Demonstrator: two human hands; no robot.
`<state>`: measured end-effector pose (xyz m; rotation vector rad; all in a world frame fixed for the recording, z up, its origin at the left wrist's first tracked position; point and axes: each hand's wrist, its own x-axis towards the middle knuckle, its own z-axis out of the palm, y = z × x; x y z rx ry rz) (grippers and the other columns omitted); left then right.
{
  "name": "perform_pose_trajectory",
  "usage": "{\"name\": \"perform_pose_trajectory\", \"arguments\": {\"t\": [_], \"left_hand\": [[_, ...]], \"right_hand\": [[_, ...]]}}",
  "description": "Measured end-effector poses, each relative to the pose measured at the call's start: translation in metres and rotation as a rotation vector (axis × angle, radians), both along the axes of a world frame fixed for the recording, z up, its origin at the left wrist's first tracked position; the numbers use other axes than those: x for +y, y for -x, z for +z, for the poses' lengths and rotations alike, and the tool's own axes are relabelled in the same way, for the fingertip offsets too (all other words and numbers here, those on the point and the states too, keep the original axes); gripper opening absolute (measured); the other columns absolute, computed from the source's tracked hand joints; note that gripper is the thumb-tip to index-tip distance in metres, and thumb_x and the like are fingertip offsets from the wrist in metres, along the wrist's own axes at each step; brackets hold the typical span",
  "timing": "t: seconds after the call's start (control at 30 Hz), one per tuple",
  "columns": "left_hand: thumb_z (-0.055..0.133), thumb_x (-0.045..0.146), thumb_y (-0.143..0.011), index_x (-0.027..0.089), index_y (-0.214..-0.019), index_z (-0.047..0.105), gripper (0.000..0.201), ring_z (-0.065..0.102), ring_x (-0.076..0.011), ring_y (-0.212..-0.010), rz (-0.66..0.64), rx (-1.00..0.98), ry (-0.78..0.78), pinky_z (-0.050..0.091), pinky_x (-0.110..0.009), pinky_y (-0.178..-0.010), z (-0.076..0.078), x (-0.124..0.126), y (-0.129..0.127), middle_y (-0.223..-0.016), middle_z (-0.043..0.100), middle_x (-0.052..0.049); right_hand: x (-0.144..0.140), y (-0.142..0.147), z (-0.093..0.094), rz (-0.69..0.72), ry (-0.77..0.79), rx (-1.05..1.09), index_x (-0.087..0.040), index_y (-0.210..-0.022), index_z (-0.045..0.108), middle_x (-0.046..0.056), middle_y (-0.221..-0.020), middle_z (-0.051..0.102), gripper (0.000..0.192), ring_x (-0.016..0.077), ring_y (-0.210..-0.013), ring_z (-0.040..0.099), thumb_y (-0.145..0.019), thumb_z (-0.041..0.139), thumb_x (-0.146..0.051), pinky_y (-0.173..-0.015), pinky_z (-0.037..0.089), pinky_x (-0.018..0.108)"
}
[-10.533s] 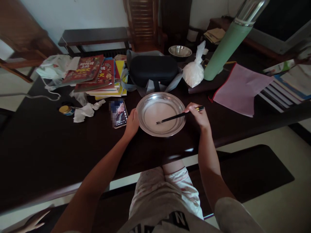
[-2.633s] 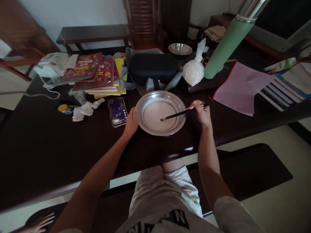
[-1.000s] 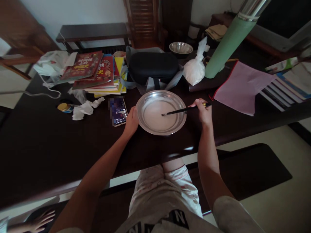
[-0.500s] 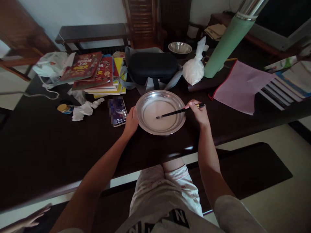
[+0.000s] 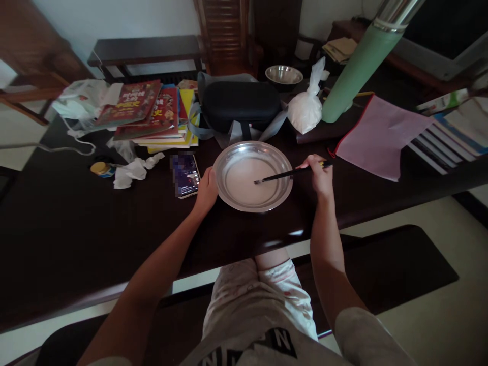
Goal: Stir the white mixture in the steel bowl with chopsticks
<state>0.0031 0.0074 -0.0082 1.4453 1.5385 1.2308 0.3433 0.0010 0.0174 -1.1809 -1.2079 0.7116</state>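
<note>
Two hands at the metal basin (image 5: 282, 168) on the dark table (image 5: 68, 223). Right hand (image 5: 319, 175) is closed around the black chopsticks (image 5: 292, 173), pinching them near the gold-banded top end; from that grip they slant down and to the left, tips resting in the pale white liquid (image 5: 246, 183) near the basin's middle. Left hand (image 5: 206, 190) is curled against the basin's left rim, fingers touching the metal. Just left of that hand lies a phone (image 5: 184, 174), screen up, with crumpled tissue (image 5: 133, 172) farther out.
</note>
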Motion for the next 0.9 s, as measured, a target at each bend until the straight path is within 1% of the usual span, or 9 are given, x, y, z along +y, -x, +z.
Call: {"name": "perform_pose_trajectory", "arguments": {"t": [0.13, 0.2, 0.3, 0.37, 0.5, 0.67, 0.8, 0.83, 0.9], "left_hand": [[0.044, 0.041, -0.109, 0.020, -0.115, 0.074, 0.038, 0.073, -0.0267, -0.118, -0.007, 0.003, -0.003, 0.055, -0.043, -0.111, -0.0003, -0.0002, 0.0000, -0.122, 0.082, -0.012], [0.044, 0.041, -0.109, 0.019, -0.116, 0.074, 0.038, 0.073, -0.0273, -0.119, -0.007, 0.011, -0.004, 0.055, -0.044, -0.111, -0.0001, -0.0004, -0.0002, -0.122, 0.081, -0.013], [0.044, 0.042, -0.109, 0.019, -0.115, 0.075, 0.039, 0.073, -0.0280, -0.120, 0.001, 0.010, -0.001, 0.055, -0.044, -0.112, 0.0001, -0.0008, -0.0004, -0.123, 0.081, -0.013], [0.045, 0.043, -0.108, 0.019, -0.115, 0.075, 0.039, 0.072, -0.0283, -0.120, 0.002, 0.007, 0.003, 0.055, -0.045, -0.112, -0.0002, -0.0009, -0.0003, -0.123, 0.081, -0.014], [0.045, 0.045, -0.109, 0.022, -0.114, 0.075, 0.038, 0.073, -0.0275, -0.119, -0.001, -0.001, -0.007, 0.055, -0.045, -0.112, -0.0021, -0.0006, 0.0007, -0.125, 0.082, -0.012], [0.046, 0.044, -0.108, 0.022, -0.115, 0.075, 0.038, 0.072, -0.0276, -0.120, -0.004, 0.002, -0.018, 0.056, -0.045, -0.112, -0.0036, -0.0003, 0.0014, -0.124, 0.082, -0.012], [0.045, 0.044, -0.109, 0.021, -0.114, 0.074, 0.038, 0.072, -0.0276, -0.120, -0.007, 0.003, -0.017, 0.054, -0.045, -0.113, -0.0023, -0.0007, 0.0013, -0.126, 0.081, -0.013], [0.045, 0.045, -0.109, 0.021, -0.114, 0.074, 0.038, 0.072, -0.0275, -0.120, -0.009, 0.003, -0.014, 0.054, -0.044, -0.112, -0.0017, -0.0009, 0.0012, -0.125, 0.081, -0.013], [0.045, 0.046, -0.110, 0.021, -0.114, 0.074, 0.038, 0.072, -0.0271, -0.120, -0.012, 0.002, -0.008, 0.054, -0.043, -0.112, -0.0006, -0.0012, 0.0010, -0.123, 0.081, -0.012]], "right_hand": [[-0.0008, 0.0018, 0.0009, 0.130, 0.015, -0.070, -0.027, -0.064, 0.071, 0.000, -0.065, 0.073, 0.059, 0.0207, -0.070, 0.075, -0.080, 0.078, -0.084, -0.078, 0.062, 0.038], [-0.0009, 0.0020, 0.0014, 0.100, 0.013, -0.080, -0.028, -0.066, 0.072, 0.000, -0.067, 0.076, 0.059, 0.0214, -0.072, 0.075, -0.079, 0.078, -0.085, -0.079, 0.063, 0.039], [-0.0007, 0.0002, 0.0006, -0.001, 0.000, -0.018, -0.028, -0.064, 0.070, -0.002, -0.062, 0.072, 0.058, 0.0205, -0.066, 0.074, -0.082, 0.077, -0.083, -0.078, 0.062, 0.039], [-0.0007, -0.0002, -0.0001, 0.016, 0.005, 0.005, -0.028, -0.063, 0.069, -0.003, -0.060, 0.069, 0.058, 0.0198, -0.063, 0.073, -0.082, 0.077, -0.082, -0.076, 0.062, 0.038], [-0.0007, 0.0021, 0.0004, 0.110, 0.021, -0.075, -0.028, -0.065, 0.072, 0.000, -0.065, 0.073, 0.059, 0.0215, -0.071, 0.075, -0.079, 0.078, -0.085, -0.077, 0.062, 0.039], [-0.0012, 0.0008, 0.0017, 0.000, 0.005, -0.029, -0.028, -0.064, 0.068, -0.002, -0.059, 0.068, 0.060, 0.0205, -0.065, 0.074, -0.084, 0.073, -0.085, -0.077, 0.062, 0.039], [-0.0018, 0.0017, 0.0018, 0.104, 0.017, -0.047, -0.028, -0.065, 0.074, -0.001, -0.064, 0.072, 0.057, 0.0202, -0.069, 0.075, -0.080, 0.079, -0.082, -0.077, 0.061, 0.037], [-0.0017, 0.0018, 0.0016, 0.111, 0.009, -0.050, -0.028, -0.066, 0.076, 0.000, -0.066, 0.074, 0.056, 0.0200, -0.069, 0.075, -0.079, 0.080, -0.082, -0.077, 0.061, 0.037], [-0.0013, 0.0012, 0.0009, 0.062, -0.010, -0.034, -0.028, -0.067, 0.076, -0.001, -0.067, 0.075, 0.055, 0.0193, -0.069, 0.074, -0.080, 0.081, -0.081, -0.077, 0.060, 0.036]]}}
